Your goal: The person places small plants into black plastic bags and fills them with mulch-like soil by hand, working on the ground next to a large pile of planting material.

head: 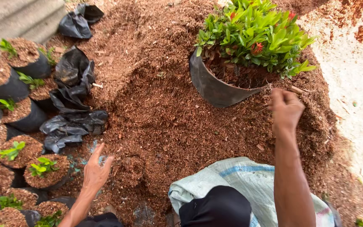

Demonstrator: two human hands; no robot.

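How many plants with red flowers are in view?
1: the flowering plant in the large black bag at top right, beyond the right hand. The small bags left hold only green seedlings.

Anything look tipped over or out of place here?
Yes: the large black grow bag of red-flowered green shrub leans tilted on the brown mulch heap, near the right hand, unlike the small upright filled bags.

Both forearms are bare, with no sleeves, gloves or rings visible.
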